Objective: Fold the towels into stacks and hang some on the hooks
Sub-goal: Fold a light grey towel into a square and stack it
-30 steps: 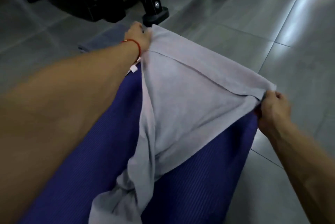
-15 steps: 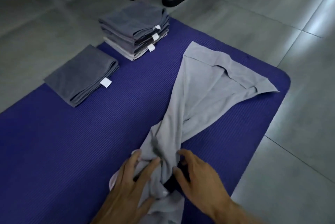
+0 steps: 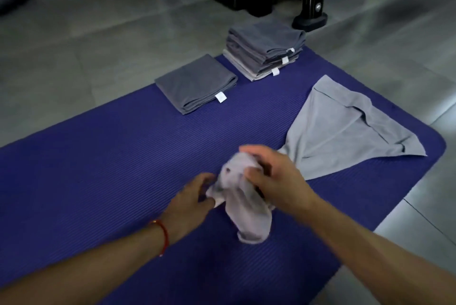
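— What lies in the picture, from the biggest thing?

— A blue mat point(image 3: 98, 168) crosses the grey tiled floor point(image 3: 74, 45). A light grey towel point(image 3: 340, 131) is spread at the right of the frame; its near end is bunched in the centre.

— And the folded ones?

— A stack of towels point(image 3: 266, 47) sits upper centre, a single folded towel point(image 3: 195, 82) just left of it.

— The hands?

— The right hand point(image 3: 269, 176) grips the bunched end. The left hand point(image 3: 195, 193) touches it with curled fingers; blur hides its grip.
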Demonstrator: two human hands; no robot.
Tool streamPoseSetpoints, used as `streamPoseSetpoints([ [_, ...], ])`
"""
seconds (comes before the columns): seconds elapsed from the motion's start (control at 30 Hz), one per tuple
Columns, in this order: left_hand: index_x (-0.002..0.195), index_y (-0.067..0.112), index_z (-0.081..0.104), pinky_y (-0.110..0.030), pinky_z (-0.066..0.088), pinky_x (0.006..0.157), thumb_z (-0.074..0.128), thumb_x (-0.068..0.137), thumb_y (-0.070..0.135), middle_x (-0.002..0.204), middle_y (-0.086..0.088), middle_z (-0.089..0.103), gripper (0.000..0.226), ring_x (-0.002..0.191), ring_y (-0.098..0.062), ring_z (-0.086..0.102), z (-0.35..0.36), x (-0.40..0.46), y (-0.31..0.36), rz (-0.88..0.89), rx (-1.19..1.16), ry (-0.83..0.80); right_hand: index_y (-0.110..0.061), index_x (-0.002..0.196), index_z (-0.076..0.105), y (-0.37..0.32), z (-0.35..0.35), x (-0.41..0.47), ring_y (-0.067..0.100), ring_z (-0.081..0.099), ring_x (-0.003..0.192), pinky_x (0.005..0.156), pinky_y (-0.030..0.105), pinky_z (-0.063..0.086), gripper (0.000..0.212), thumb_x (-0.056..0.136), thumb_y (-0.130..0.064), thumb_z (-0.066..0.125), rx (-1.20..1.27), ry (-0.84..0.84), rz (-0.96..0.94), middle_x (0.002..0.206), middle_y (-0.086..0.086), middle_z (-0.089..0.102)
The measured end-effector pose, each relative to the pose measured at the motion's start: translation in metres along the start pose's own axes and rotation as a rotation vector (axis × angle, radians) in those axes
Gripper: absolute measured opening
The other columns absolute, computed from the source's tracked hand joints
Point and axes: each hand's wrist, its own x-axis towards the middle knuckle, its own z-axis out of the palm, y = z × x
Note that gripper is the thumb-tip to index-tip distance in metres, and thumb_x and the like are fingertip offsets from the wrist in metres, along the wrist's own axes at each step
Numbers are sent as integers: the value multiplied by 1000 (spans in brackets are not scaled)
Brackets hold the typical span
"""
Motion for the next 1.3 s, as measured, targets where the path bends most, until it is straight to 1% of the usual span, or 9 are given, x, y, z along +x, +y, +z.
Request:
streamPoseSetpoints([
  [0.1, 133, 51, 41, -38, 56, 95, 69, 78, 24, 126, 21, 57, 68, 108, -2, 62, 8, -27, -16, -122, -201, -42, -30, 154, 40, -41, 8, 54, -6, 59, 118, 104, 23, 50, 65, 100, 5, 54, 229, -246, -3, 142, -7, 53],
  [0.3, 147, 50, 30, -40, 53, 102, 76, 86, 37, 140, 14, 48, 77, 113, -4, 60, 17, -30, -32, -227, -414, 30, -27, 141, 56, 28, -4, 66, 19, 55, 131, 112, 40, 43, 43, 100, -16, 56, -634, -140, 47, 145, -1, 58],
  [0.63, 157, 44, 12, -35, 43, 103, 75, 86, 32, 159, -6, 9, 95, 135, -31, 41, -11, 66, -17, -181, 41, 262, -36, 156, 29, 83, 26, 40, 22, 39, 143, 111, 47, 41, 61, 101, -22, 51, -925, -329, -69, 165, -6, 24],
  [0.73, 153, 28, 37, -39, 41, 112, 73, 82, 6, 157, -12, 30, 83, 134, -35, 44, -14, 90, -30, 2, 366, 254, -32, 141, 43, 80, 28, 57, 24, 55, 122, 94, 41, 50, 60, 91, -3, 59, -945, -191, -257, 157, -5, 31],
  [0.9, 97, 13, 74, -37, 52, 86, 63, 86, 1, 95, -2, 71, 19, 89, -20, 64, -19, 98, -29, 234, 380, 422, -37, 150, 30, 72, 45, 92, 24, 59, 111, 85, 38, 56, 83, 86, -3, 70, -1021, -229, -422, 159, -2, 31],
  [1.0, 102, 16, 70, -19, 49, 80, 64, 89, 5, 96, 6, 68, 18, 83, -9, 61, -26, 89, -9, 327, 232, 529, -36, 133, 54, 55, 46, 119, 27, 63, 105, 81, 35, 51, 35, 99, -38, 55, -969, -228, -315, 120, 2, 67],
  [1.13, 124, 17, 61, -11, 50, 78, 64, 92, 5, 124, 1, 51, 35, 94, -5, 58, -47, 89, 13, 353, 80, 682, -17, 80, 62, 29, 21, 178, 29, 64, 72, 70, 34, 52, 21, 97, -27, 56, -471, 286, -72, 82, 13, 71],
  [1.23, 118, 20, 60, -22, 51, 85, 72, 90, 28, 118, 1, 54, 31, 95, -9, 59, -45, 98, 11, 37, 99, 616, -12, 78, 60, 22, -10, 213, 38, 67, 91, 79, 36, 51, 19, 95, -20, 55, -395, 383, 112, 92, 19, 68],
  [1.3, 119, 21, 61, -30, 50, 92, 74, 83, 50, 116, 2, 58, 48, 105, -14, 59, -27, 102, 4, -146, 131, 436, -10, 110, 64, 25, -11, 214, 41, 61, 112, 91, 40, 50, 20, 95, -20, 57, -587, 191, 200, 116, 20, 67],
])
